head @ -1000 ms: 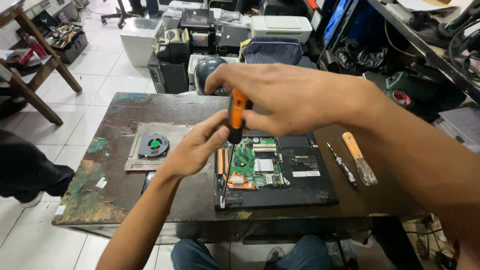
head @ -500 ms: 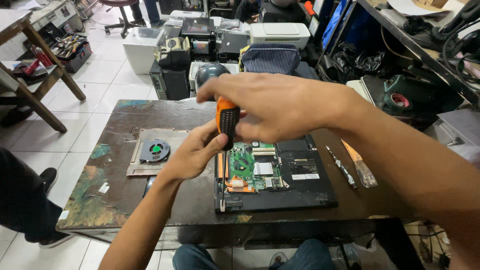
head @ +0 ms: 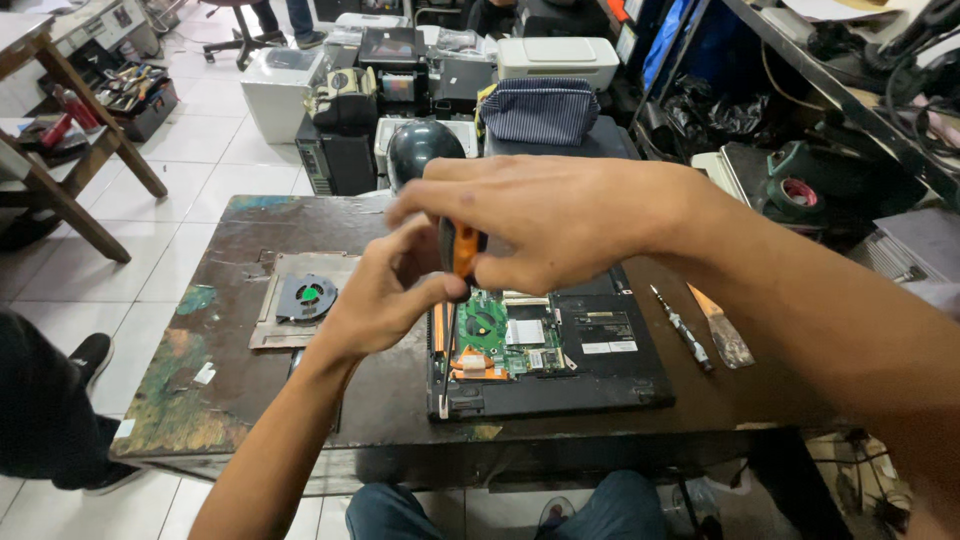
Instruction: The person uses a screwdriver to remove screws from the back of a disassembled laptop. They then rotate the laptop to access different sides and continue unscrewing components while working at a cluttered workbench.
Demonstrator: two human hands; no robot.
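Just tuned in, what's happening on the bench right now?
A person holds an orange-handled screwdriver in both hands: the right hand grips it from above, the left hand pinches it lower down. It hangs over an opened laptop base with its green circuit board exposed. A removed cooling fan lies to the left; a second screwdriver and a scraper lie to the right.

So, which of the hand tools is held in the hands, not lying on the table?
The orange-handled screwdriver, gripped by the right hand and left hand. The small dark screwdriver and the flat scraper lie on the table, right of the laptop.
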